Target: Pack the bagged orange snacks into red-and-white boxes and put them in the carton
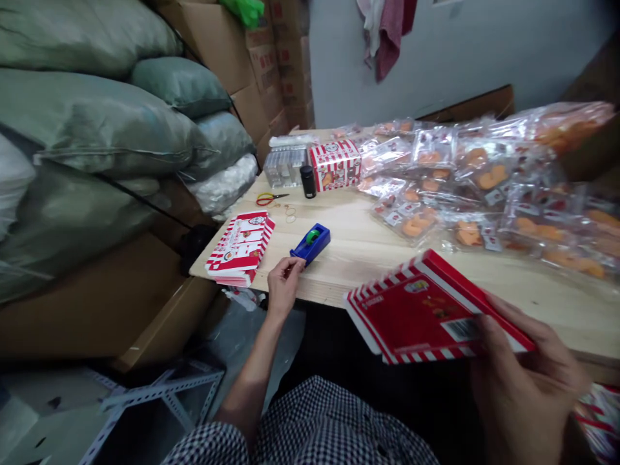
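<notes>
My left hand (285, 284) rests at the table's front edge, its curled fingers against the end of a blue tape dispenser (310, 244) with a green core. Whether those fingers pinch any tape is too small to tell. My right hand (526, 381) holds a flat red-and-white striped carton (426, 310) above the wooden table (368, 261), its barcode side facing up. A stack of flat printed cartons (239, 248) lies to the left of the dispenser, and red-handled scissors (271, 199) lie beyond it with rubber bands (289, 213).
Heaped bagged orange snacks (489, 187) cover the table's right side. Further back stand a striped box (335, 165), a black cylinder (307, 182) and clear plastic trays (285, 166). Large sacks (97, 123) and cardboard cartons (213, 45) rise on the left.
</notes>
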The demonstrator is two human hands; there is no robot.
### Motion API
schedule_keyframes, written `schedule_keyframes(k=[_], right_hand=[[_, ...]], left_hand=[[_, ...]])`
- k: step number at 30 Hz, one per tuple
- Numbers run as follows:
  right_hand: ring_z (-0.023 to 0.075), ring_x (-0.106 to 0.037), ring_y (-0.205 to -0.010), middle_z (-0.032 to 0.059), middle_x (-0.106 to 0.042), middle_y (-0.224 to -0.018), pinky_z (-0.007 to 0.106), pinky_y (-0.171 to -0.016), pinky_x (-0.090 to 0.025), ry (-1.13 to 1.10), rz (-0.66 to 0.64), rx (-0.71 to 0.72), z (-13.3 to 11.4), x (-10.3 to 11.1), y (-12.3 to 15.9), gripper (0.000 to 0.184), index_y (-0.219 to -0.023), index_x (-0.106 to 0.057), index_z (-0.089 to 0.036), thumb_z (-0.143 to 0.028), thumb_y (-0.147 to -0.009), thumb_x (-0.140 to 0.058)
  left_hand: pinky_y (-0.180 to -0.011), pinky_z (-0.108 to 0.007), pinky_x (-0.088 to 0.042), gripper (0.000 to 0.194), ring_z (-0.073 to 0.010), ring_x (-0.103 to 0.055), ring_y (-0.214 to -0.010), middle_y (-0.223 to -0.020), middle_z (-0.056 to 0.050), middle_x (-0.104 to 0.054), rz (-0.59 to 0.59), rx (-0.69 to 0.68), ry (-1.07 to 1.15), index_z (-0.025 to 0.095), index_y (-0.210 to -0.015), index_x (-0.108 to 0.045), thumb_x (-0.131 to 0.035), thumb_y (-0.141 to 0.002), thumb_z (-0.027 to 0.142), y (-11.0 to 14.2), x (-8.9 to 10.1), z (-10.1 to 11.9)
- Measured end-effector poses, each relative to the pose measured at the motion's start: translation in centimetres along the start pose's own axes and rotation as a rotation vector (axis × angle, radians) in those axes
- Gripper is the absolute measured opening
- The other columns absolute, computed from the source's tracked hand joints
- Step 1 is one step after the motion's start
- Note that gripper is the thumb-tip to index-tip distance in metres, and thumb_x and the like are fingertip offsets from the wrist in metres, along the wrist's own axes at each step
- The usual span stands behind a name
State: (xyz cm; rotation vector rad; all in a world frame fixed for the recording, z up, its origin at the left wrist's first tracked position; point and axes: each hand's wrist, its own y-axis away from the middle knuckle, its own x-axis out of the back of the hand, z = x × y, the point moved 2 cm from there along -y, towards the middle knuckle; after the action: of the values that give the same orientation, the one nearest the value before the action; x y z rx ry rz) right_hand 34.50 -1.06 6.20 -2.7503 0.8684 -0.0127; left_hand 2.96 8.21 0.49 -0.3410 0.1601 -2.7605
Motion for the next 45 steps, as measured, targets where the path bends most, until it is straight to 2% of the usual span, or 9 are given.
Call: schedule_keyframes(k=[5, 8, 11, 19, 27, 32, 38, 41, 45], right_hand=[[0.0237, -0.07, -0.106, 0.0066, -0.074, -0.113, 0.043, -0.096, -0.055, 0.083, -0.209, 0.423, -1.1, -3.8, -0.1, 0.025, -0.108, -0.075, -0.025, -0.012, -0.088, -0.068], [0.0247, -0.067, -0.113, 0.0073, -0.07, -0.123, 0.044, -0.096, -0.056, 0.133, -0.325, 0.482, 0.0, -4.6, 0.7, 0.034, -0.115, -0.072, -0.027, -0.006, -0.09, -0.063], [0.0257, -0.064, -0.12, 0.0074, -0.067, -0.13, 0.048, -0.102, -0.054, 0.139, -0.361, 0.562, 0.5, -4.5, 1.3, 0.043, -0.122, -0.069, -0.028, -0.001, -0.089, -0.061], [0.0261, -0.062, -0.123, 0.0081, -0.064, -0.134, 0.058, -0.112, -0.045, 0.132, -0.459, 0.645, 0.5, -4.5, 1.5, 0.049, -0.127, -0.065, -0.025, 0.005, -0.088, -0.057], [0.0239, -0.061, -0.124, 0.0046, -0.068, -0.128, 0.051, -0.111, -0.047, 0.12, -0.54, 0.485, -0.9, -3.2, 0.5, 0.04, -0.12, -0.069, -0.028, -0.002, -0.09, -0.061], [0.022, -0.066, -0.113, 0.0037, -0.073, -0.117, 0.042, -0.102, -0.053, 0.032, -0.567, 0.211, -1.7, -2.5, 0.3, 0.025, -0.109, -0.075, -0.029, -0.015, -0.091, -0.066], [0.0182, -0.072, -0.076, 0.0026, -0.077, -0.095, 0.033, -0.071, -0.06, -0.259, -0.164, -0.293, 1.3, -1.7, -1.6, 0.024, -0.101, -0.075, -0.025, -0.033, -0.079, -0.08], [0.0174, -0.072, -0.074, 0.0022, -0.077, -0.091, 0.035, -0.075, -0.06, -0.349, 0.028, -0.321, 4.3, -1.3, -2.6, 0.029, -0.098, -0.073, -0.022, -0.036, -0.074, -0.083], [0.0168, -0.071, -0.07, 0.0023, -0.077, -0.088, 0.035, -0.071, -0.06, -0.167, 0.037, -0.256, 9.0, -1.8, -2.9, 0.034, -0.1, -0.069, -0.02, -0.046, -0.079, -0.076]], left_hand=[[-0.074, -0.024, -0.052, 0.015, -0.0122, -0.064, -0.071, -0.078, -0.002, -0.07, -0.187, -0.028, 0.303, 0.018, -0.096, -0.076, -0.069, -0.087, 0.029, 5.5, -3.9, 10.1], [-0.072, -0.025, -0.054, 0.057, -0.0119, -0.066, -0.068, -0.078, 0.0, -0.071, -0.333, 0.098, 0.518, 0.024, -0.138, -0.056, -0.074, -0.084, 0.026, 7.6, -6.1, 13.0], [-0.074, -0.026, -0.055, 0.089, -0.0118, -0.066, -0.068, -0.078, 0.001, -0.071, -0.378, 0.198, 0.63, 0.024, -0.155, -0.027, -0.077, -0.081, 0.025, 7.9, -7.6, 12.7], [-0.067, -0.027, -0.054, 0.085, -0.0142, -0.067, -0.064, -0.079, -0.004, -0.073, -0.445, 0.335, 0.591, 0.019, -0.147, -0.031, -0.079, -0.079, 0.035, 7.6, -8.7, 9.1], [-0.103, -0.042, -0.044, 0.078, -0.0262, -0.05, -0.127, -0.138, -0.009, -0.052, -0.117, -0.379, 0.0, 0.032, -0.14, -0.046, -0.085, -0.072, 0.036, 6.6, -7.3, 9.1], [-0.116, -0.05, -0.031, 0.034, -0.0264, -0.036, -0.142, -0.127, -0.002, -0.066, -0.351, -0.92, -0.15, 0.034, -0.116, -0.069, -0.07, -0.087, 0.016, 6.1, -6.6, 10.9], [-0.101, -0.045, -0.048, 0.075, -0.0273, -0.058, -0.121, -0.136, -0.014, -0.06, -0.49, -0.314, 0.02, 0.023, -0.139, -0.049, -0.084, -0.073, 0.034, 3.9, -7.1, 6.6], [-0.091, -0.038, -0.053, 0.06, -0.0251, -0.068, -0.104, -0.116, -0.012, -0.071, -0.815, 0.073, 0.221, 0.018, -0.132, -0.056, -0.078, -0.079, 0.035, 4.6, -7.7, 3.9], [-0.083, -0.034, -0.054, 0.044, -0.0262, -0.07, -0.095, -0.105, -0.007, -0.075, -0.95, 0.209, 0.225, 0.016, -0.122, -0.068, -0.067, -0.086, 0.041, 4.0, -8.3, 2.3]])
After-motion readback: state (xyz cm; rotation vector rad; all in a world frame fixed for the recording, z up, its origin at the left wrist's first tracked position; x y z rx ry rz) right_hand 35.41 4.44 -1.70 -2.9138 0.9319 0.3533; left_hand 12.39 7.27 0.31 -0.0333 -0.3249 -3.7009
